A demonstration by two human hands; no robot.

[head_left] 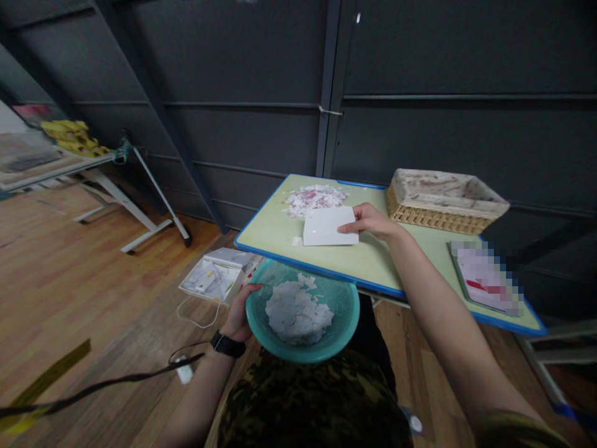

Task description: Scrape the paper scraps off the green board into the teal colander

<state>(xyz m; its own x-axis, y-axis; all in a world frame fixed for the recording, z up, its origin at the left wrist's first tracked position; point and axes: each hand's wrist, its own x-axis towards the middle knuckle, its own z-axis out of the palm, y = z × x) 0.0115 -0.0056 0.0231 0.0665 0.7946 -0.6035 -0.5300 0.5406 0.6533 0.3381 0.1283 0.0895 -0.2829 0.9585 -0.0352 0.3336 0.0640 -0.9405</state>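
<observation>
My left hand (240, 314) grips the left rim of a teal mesh basket (347, 317), held at the table's front edge. Inside the basket lies a heap of white paper scraps (298, 311). My right hand (370, 222) pinches the right edge of a flat white card-like sheet (329, 225), tilted over the table. Just behind the sheet, a pile of white and pinkish paper scraps (317, 198) is spread on the pale yellow-green tabletop (275, 227). A few loose scraps (297, 240) lie left of the sheet.
A lined wicker basket (443, 202) stands at the table's back right. Near the right end lies a flat, blurred-out item (485, 277). On the floor to the left is an open white box (212, 277) with cables. A dark cord (116, 378) crosses at lower left. Dark panels rise behind.
</observation>
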